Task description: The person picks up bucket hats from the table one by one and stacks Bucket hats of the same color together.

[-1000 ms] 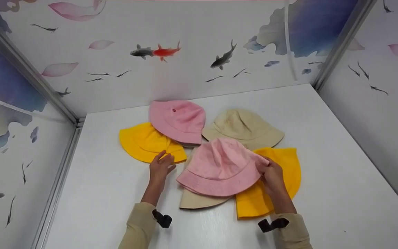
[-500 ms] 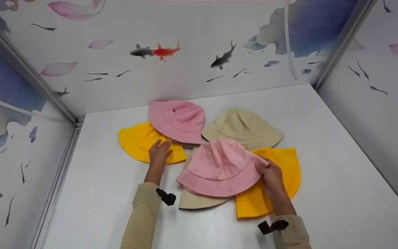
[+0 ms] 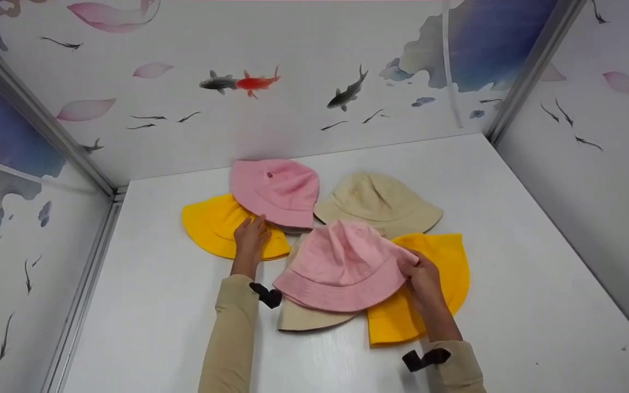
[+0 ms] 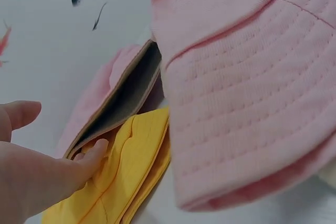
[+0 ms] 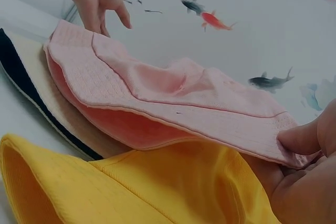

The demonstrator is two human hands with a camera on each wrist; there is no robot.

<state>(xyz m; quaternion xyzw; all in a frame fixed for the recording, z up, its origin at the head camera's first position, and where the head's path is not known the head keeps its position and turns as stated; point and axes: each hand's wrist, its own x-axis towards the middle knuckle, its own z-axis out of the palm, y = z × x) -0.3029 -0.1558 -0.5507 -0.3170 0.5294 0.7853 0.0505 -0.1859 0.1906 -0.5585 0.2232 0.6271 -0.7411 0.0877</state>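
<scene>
Starting big with the white walls (image 3: pixel 292 33), boxing things in from nine through twelve to three o'clock, printed with grey and red fish (image 3: pixel 257 83) and pale pink petals (image 3: pixel 85 109). Down onto the white table (image 3: pixel 511 284), smooth, faintly glossy, loaded mid-surface with six bucket hats. Dead centre of the dial, on top of the heap, see the near pink hat (image 3: pixel 342 267): woven cloth, crown crumpled into folds, brim ringed with rows of stitching. Covering part of the right yellow hat (image 3: pixel 448 262), flopped out between three and four. At one o'clock, the far beige hat (image 3: pixel 380 199), rounded and dented on top. Round to eleven for the far pink hat (image 3: pixel 287 194), grey-lined, overlapping the left yellow hat (image 3: pixel 208 221) at ten. Nearly buried beneath the near pink hat, the near beige hat (image 3: pixel 314 319), showing a navy-lined brim at seven. Next, khaki sleeves (image 3: pixel 232 333), in from seven and five. At three, the right hand (image 3: pixel 422 275), pinching the near pink brim, thumb on top. At ten, the left hand (image 3: pixel 249 240), loosely spread, thumb apart, fingertips over the left yellow hat beside the far pink brim; can't tell how firmly touching. Smaller again, black wrist mounts (image 3: pixel 268 296). Tiniest of all, a dark red emblem (image 3: pixel 270 175) on the far pink crown, too small to read.
</scene>
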